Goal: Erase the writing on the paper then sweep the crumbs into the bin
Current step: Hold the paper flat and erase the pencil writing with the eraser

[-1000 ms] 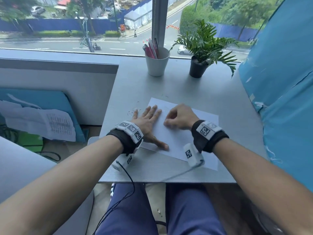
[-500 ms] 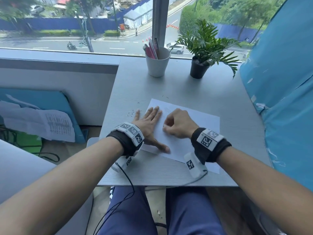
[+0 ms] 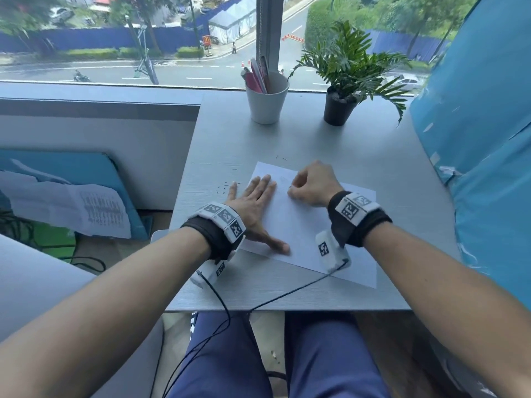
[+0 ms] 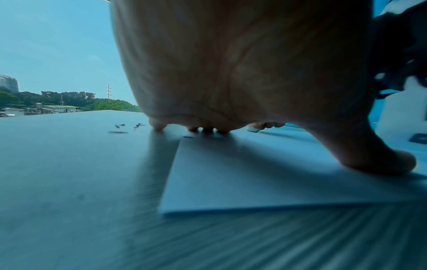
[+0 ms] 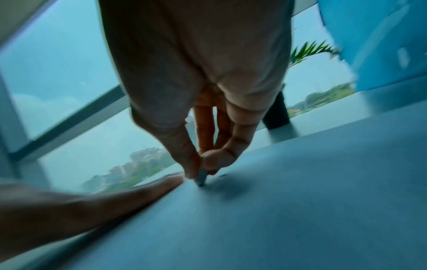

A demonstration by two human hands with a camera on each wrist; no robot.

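Pressing flat on the white rectangular sheet of paper, the left hand lies with its fingers straight and spread, thumb stretched toward the near right; its little finger reaches past the sheet's left edge onto the grey wood-grain counter; from the left wrist view the same hand arches over the paper, fingertips and thumb touching the surface. To its right the right hand is curled, knuckles up, its fingertips down on the far part of the sheet; the right wrist view shows this hand pinching a small grey eraser between thumb and fingers, the eraser's tip touching the paper; the picture is blurred there. The paper lies skewed in the near middle of the counter, its near right corner close to the counter's near edge. Small dark eraser crumbs are scattered on the counter just left of the left hand; a few more lie beyond the sheet's far corner. At the far edge by the window stand a white cup of pens and, to its right, a green leafy plant in a black pot, well apart from the paper; no writing can be made out on the sheet.
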